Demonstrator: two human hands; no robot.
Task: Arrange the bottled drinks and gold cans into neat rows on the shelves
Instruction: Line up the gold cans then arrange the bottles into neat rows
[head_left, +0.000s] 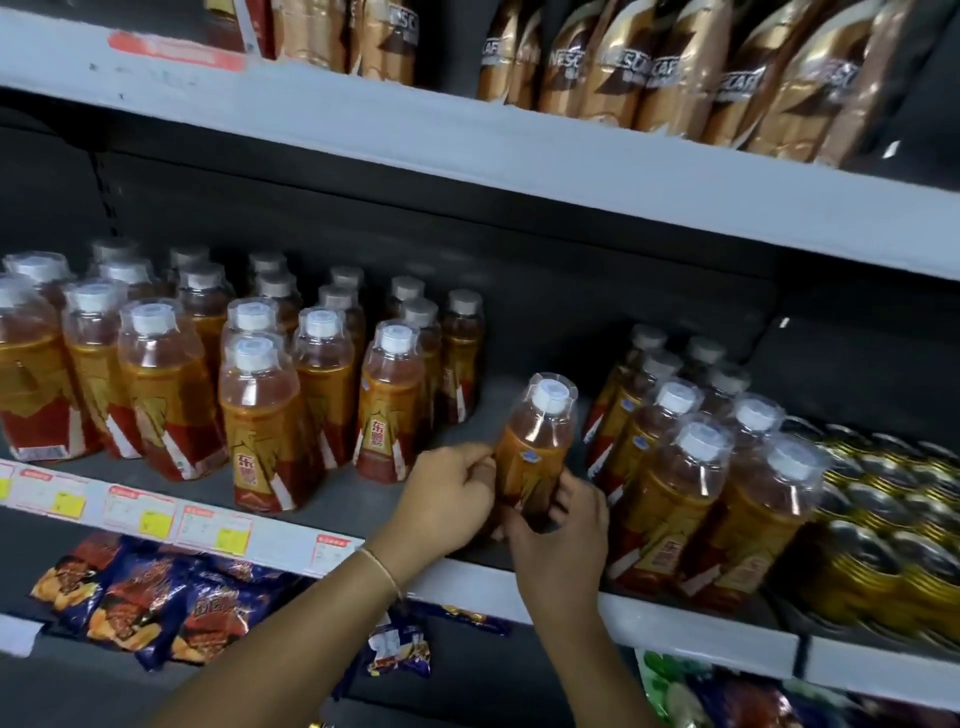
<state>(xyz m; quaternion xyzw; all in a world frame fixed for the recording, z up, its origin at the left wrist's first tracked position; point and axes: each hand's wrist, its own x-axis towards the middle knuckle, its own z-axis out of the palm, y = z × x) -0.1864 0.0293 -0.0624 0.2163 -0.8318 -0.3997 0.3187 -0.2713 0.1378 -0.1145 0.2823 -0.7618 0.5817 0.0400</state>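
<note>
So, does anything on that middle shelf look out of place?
Yes. One bottle is tilted in the gap between the left group and right group, held by the left hand and right hand. In the left group, a front bottle stands forward of its neighbours, so those rows look ragged.

- A shop: tiered, white-edged shelves (675, 618) stand against a dark back panel.
- Printed price tags (215, 527) line one shelf's front strip.
- Many identical bottled drinks (260, 415) and gold cans (883, 545) stand stocked together.
- Branded coffee bottles (613, 67) fill the shelf above; snack packets (140, 597) lie below.
</note>
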